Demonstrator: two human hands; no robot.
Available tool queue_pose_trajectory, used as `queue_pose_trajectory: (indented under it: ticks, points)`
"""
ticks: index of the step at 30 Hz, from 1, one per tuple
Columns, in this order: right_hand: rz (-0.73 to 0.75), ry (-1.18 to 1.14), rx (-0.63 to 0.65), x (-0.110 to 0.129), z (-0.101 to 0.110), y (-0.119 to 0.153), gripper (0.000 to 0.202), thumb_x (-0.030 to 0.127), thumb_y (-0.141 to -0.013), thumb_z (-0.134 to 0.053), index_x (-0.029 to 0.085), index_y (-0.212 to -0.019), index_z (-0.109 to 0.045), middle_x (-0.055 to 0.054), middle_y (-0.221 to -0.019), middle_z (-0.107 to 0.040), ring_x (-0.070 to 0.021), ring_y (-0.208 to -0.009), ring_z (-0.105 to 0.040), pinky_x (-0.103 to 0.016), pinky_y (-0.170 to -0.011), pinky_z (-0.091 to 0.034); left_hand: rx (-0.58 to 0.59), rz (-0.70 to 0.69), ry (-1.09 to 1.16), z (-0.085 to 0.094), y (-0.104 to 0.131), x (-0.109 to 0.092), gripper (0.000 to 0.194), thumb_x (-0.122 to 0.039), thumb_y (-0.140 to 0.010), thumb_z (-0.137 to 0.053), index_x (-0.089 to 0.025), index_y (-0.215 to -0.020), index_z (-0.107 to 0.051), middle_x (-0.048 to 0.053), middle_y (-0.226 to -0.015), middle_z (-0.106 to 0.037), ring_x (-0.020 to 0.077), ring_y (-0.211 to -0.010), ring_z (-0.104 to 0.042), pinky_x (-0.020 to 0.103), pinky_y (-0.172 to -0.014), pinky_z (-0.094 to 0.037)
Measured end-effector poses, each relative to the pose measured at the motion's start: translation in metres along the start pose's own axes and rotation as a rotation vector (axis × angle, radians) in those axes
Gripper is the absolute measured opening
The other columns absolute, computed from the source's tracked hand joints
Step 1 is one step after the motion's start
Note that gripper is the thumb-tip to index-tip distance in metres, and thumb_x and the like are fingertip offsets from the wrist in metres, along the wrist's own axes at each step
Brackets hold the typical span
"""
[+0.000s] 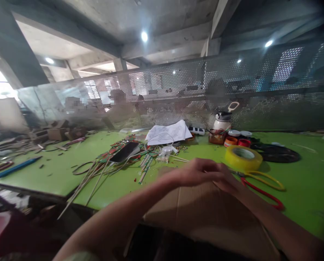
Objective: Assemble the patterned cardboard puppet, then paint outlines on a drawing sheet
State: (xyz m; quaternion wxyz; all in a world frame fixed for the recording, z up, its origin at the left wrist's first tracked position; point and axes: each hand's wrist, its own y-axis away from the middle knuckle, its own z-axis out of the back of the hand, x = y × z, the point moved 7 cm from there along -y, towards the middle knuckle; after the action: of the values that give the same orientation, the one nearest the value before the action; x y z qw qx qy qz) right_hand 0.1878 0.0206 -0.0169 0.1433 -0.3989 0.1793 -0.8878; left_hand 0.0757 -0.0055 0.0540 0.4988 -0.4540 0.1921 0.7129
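Observation:
My left hand [194, 172] and my right hand [227, 179] meet over the far edge of a brown cardboard box [202, 206] in front of me. The left fingers are bent towards the right hand, and the two overlap. Motion blur smears the fingertips, so whether anything is between them cannot be made out. Just right of my right hand lie scissors [262, 181] with one yellow and one red handle loop. Behind them, a wide yellow roll of tape [243, 158] rests flat on the green table [308, 181].
Left of centre, a phone [125, 152] lies among thin sticks [88, 177] and red-green pieces. White papers [168, 132] and a bottle [222, 121] stand farther back, before a perforated metal screen [164, 98]. A blue pen-like tool [19, 167] and cardboard scraps [57, 133] are at left.

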Motion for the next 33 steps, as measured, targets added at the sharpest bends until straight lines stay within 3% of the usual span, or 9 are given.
queue_pose_trajectory:
  ticks: [1, 4, 7, 11, 14, 20, 26, 33]
  points:
    - [0.003, 0.018, 0.002, 0.000, -0.001, -0.001, 0.022, 0.032, -0.081, -0.052, 0.017, -0.073, -0.066, -0.003, -0.065, -0.064, -0.0175, -0.062, -0.057, -0.028, -0.060, -0.045, -0.090, 0.055, -0.170, 0.017, -0.006, 0.022, 0.024, -0.036, -0.084, -0.057, -0.014, -0.088, -0.068, 0.007, -0.083, -0.068, 0.0169, -0.076, -0.062, 0.028, -0.069, -0.048]
    - [-0.012, 0.073, 0.007, -0.002, -0.005, -0.003, 0.027, 0.031, -0.087, -0.046, 0.015, -0.079, -0.066, -0.006, -0.071, -0.066, -0.0181, -0.066, -0.058, -0.030, -0.064, -0.044, -0.183, 0.124, -0.576, 0.050, -0.010, 0.075, 0.019, -0.026, -0.084, -0.053, -0.015, -0.076, -0.068, 0.003, -0.069, -0.064, 0.0144, -0.064, -0.058, 0.026, -0.064, -0.045]
    - [-0.004, 0.137, -0.003, -0.005, -0.010, -0.004, 0.023, 0.028, -0.088, -0.047, 0.016, -0.082, -0.066, -0.007, -0.080, -0.067, -0.0192, -0.075, -0.060, -0.032, -0.072, -0.045, -0.243, 0.110, -0.606, 0.061, -0.001, 0.107, 0.015, -0.021, -0.081, -0.053, -0.015, -0.083, -0.068, 0.005, -0.081, -0.067, 0.0165, -0.075, -0.060, 0.027, -0.071, -0.046]
    - [0.016, 0.218, 0.000, -0.010, -0.018, -0.002, 0.019, 0.022, -0.089, -0.048, 0.017, -0.085, -0.066, -0.008, -0.085, -0.064, -0.0191, -0.080, -0.059, -0.031, -0.076, -0.046, -0.310, 0.134, -0.521, 0.064, 0.011, 0.127, 0.025, -0.022, -0.088, -0.044, -0.017, -0.102, -0.064, 0.005, -0.092, -0.069, 0.0170, -0.084, -0.063, 0.027, -0.077, -0.047]
    - [0.051, 0.348, 0.019, -0.006, -0.023, -0.001, 0.019, 0.019, -0.090, -0.047, 0.015, -0.086, -0.065, -0.008, -0.086, -0.062, -0.0197, -0.084, -0.057, -0.031, -0.078, -0.045, -0.319, 0.176, -0.451, 0.067, 0.015, 0.134, 0.029, -0.020, -0.089, -0.040, -0.016, -0.108, -0.062, 0.005, -0.091, -0.070, 0.0166, -0.083, -0.064, 0.027, -0.078, -0.048]
    - [0.119, 0.593, 0.109, 0.006, -0.031, -0.004, 0.024, 0.017, -0.093, -0.042, 0.014, -0.084, -0.064, -0.009, -0.085, -0.059, -0.0201, -0.085, -0.053, -0.032, -0.078, -0.041, -0.175, 0.125, -0.573, 0.063, 0.014, 0.128, 0.027, -0.019, -0.086, -0.045, -0.018, -0.103, -0.066, 0.008, -0.103, -0.069, 0.0202, -0.094, -0.063, 0.030, -0.085, -0.047]
    - [0.083, 0.622, 0.115, 0.002, -0.032, -0.008, 0.023, 0.020, -0.094, -0.044, 0.013, -0.087, -0.065, -0.010, -0.086, -0.061, -0.0208, -0.087, -0.053, -0.032, -0.079, -0.040, -0.100, 0.089, -0.675, 0.058, 0.009, 0.126, 0.027, -0.018, -0.088, -0.043, -0.017, -0.098, -0.068, 0.007, -0.097, -0.069, 0.0186, -0.089, -0.062, 0.027, -0.081, -0.046]
    - [0.074, 0.620, 0.099, 0.008, -0.030, -0.006, 0.028, 0.024, -0.096, -0.042, 0.012, -0.089, -0.066, -0.012, -0.088, -0.063, -0.0210, -0.090, -0.054, -0.032, -0.082, -0.040, -0.118, 0.060, -0.777, 0.051, 0.002, 0.127, 0.030, -0.019, -0.091, -0.038, -0.014, -0.094, -0.067, 0.010, -0.092, -0.065, 0.0191, -0.088, -0.059, 0.029, -0.083, -0.044]
